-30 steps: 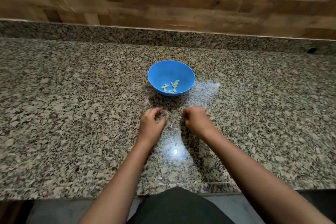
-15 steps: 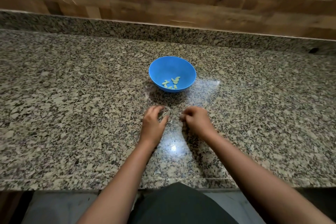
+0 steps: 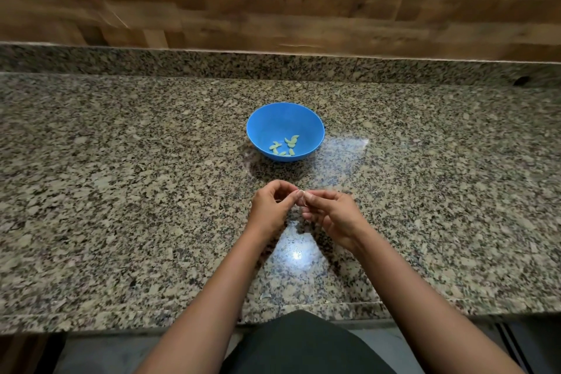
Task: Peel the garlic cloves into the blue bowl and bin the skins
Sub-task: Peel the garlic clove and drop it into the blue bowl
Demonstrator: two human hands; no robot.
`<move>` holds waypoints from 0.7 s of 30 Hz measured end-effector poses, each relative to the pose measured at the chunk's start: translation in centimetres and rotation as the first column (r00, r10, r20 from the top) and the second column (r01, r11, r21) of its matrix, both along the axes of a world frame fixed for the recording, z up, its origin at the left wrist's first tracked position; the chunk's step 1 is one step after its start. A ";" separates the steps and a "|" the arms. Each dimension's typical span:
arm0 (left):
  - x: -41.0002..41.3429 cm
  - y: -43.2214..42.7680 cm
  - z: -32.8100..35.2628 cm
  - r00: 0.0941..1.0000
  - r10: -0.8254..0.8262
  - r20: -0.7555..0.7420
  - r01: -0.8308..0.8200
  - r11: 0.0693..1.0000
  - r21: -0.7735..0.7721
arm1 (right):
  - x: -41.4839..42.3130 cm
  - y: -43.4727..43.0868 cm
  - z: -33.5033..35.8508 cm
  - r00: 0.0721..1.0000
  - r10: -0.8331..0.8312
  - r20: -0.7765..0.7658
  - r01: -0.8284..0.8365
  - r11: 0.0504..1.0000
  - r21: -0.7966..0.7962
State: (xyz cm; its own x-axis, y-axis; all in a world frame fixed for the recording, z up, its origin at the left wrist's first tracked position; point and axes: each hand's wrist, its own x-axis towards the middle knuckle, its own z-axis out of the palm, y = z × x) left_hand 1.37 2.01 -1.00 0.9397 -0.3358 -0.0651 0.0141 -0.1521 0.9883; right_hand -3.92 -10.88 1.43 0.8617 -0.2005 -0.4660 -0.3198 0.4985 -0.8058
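Granite counter (image 3: 121,206), wooden wall (image 3: 273,18) at 12 o'clock. Fingertips of left hand (image 3: 270,206) and right hand (image 3: 334,215) pinch one garlic clove (image 3: 301,195), at 6 o'clock from blue bowl (image 3: 264,127) holding peeled cloves (image 3: 291,140).

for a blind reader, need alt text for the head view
A left hand and right hand meet above a speckled granite counter, both pinching a small garlic clove. Beyond them stands a blue bowl holding a few peeled cloves.

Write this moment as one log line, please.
step: peeling | left hand: pinches garlic piece | right hand: pinches it too | blue bowl: holds peeled cloves
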 end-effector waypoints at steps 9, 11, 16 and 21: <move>0.1 0.5 0.2 0.994 -0.108 0.025 0.108 0.994 -0.022 | -0.1 -0.2 0.4 0.999 0.030 -0.042 -0.025 0.993 0.116; 0.2 0.6 0.1 0.993 -0.110 0.047 0.110 0.994 -0.007 | -0.2 -0.1 0.3 0.999 0.025 -0.049 -0.018 0.990 0.138; 0.4 0.7 0.1 0.981 -0.164 0.101 0.159 0.986 0.054 | -0.2 -0.2 0.4 0.998 0.028 -0.057 -0.019 0.989 0.149; 0.5 0.8 0.3 0.957 -0.272 0.100 0.236 0.931 0.277 | -0.3 0.1 0.4 0.995 0.054 -0.089 -0.043 0.993 0.113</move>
State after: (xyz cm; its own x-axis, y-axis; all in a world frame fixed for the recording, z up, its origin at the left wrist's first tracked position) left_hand 1.89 2.83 -0.74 0.8311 -0.5528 -0.0611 -0.1890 -0.3841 0.9037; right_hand -4.25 -10.82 1.83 0.8218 -0.1021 -0.5606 -0.4158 0.5653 -0.7125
